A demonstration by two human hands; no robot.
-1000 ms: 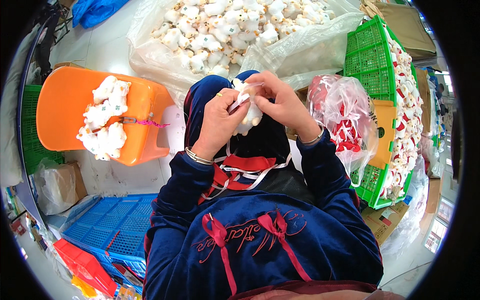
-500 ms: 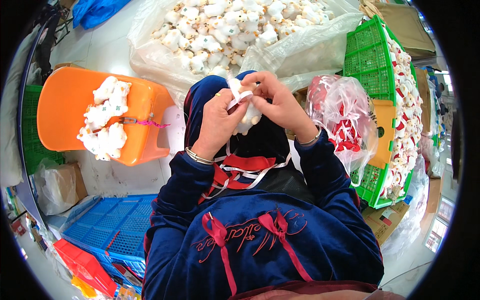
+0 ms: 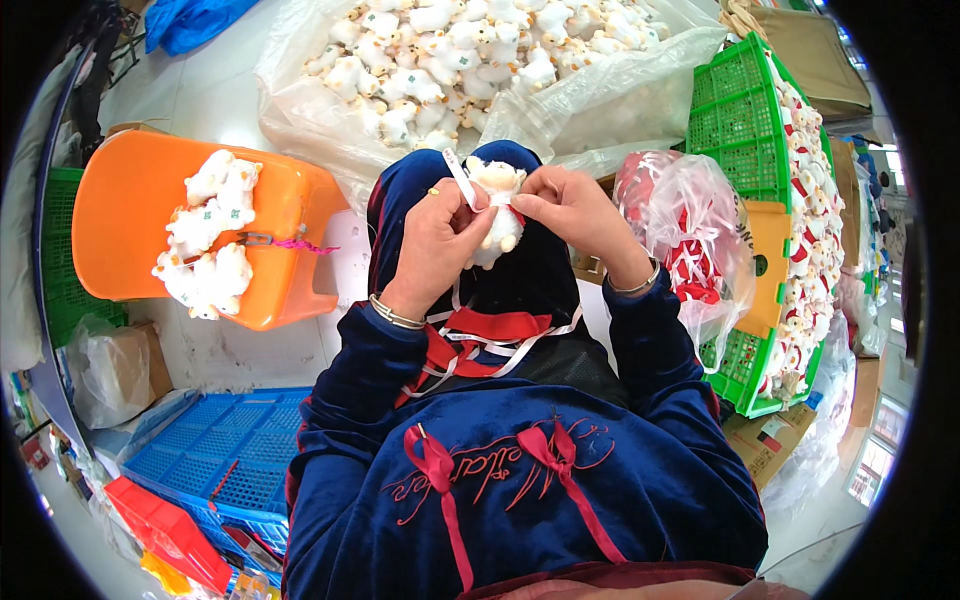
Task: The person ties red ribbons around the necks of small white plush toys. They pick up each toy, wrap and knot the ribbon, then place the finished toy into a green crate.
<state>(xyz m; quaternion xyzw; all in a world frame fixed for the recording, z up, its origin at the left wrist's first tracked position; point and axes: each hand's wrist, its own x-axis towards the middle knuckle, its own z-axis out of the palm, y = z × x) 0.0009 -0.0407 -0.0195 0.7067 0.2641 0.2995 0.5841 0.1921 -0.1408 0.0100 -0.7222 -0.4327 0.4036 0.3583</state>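
Note:
A small white plush toy [image 3: 497,238] is upright above my lap, its head up and a white ribbon [image 3: 461,178] across its neck. My left hand [image 3: 437,232] pinches the ribbon at the toy's left side, one end sticking up past the fingers. At the other side of the neck, my right hand [image 3: 575,215] pinches the ribbon between thumb and forefinger. A bit of red shows beside the toy's neck, partly hidden by my right fingers. Red cloth pieces [image 3: 497,324] with white ribbons lie on my lap.
Ahead, a large clear plastic bag [image 3: 300,125] holds many white plush toys. Several more lie on an orange stool [image 3: 120,220] at left, beside small metal snips [image 3: 258,240]. At right are a bag of red pieces [image 3: 690,235] and a green crate [image 3: 740,120] of red-trimmed toys.
The toy has turned so its head and front show more upright. My right hand has shifted right along the neck, and the ribbon now runs across it with one end pointing up.

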